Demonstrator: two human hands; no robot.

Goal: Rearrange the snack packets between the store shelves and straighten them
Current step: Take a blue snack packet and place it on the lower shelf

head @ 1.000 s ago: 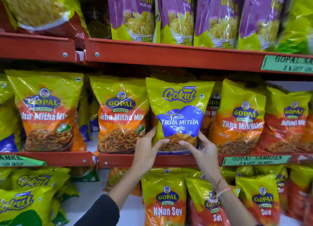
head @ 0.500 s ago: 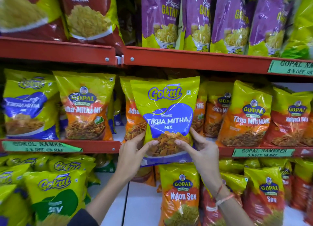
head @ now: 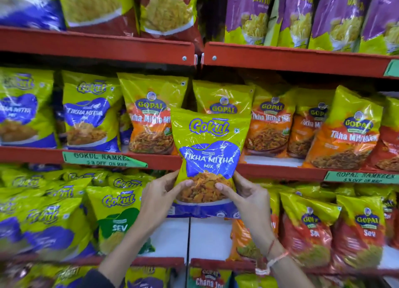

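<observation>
**Carrying the Gokul Packet Across to Its Own Row**

Held upright in front of the shelves: one Gokul Tikha Mitha Mix packet (head: 209, 158), off the shelf, its top overlapping the Gopal packets (head: 223, 98) behind and its base hanging below the red shelf lip (head: 280, 172). Left hand (head: 160, 198) clamped on the lower corner at 7 o'clock of the packet, thumb pressed on the front over the printed snack picture, fingers hidden behind. Right hand (head: 248, 198) mirrored at 5 o'clock, same pinch. Neither hand free.

Likely destination: the Gokul Tikha Mitha row (head: 90, 119) at 9 o'clock, above the green Gokul Namkeen tag (head: 103, 159); judged from matching label and colour, not certain.

For a clean placement:
- Keep both bottom corners pinched, label outward and level.
- Lift the base clear of the shelf lip before sliding toward 9 o'clock, to avoid snagging the tag.
- Pass in front of the Gopal Tikha Mitha packet (head: 151, 115) at 10 o'clock without brushing it; light, air-filled bags of this kind probably tip easily.
- Set the base down flat and square the face with its neighbours before letting go.

Room at the front of the Gokul row: cannot tell from here.
</observation>
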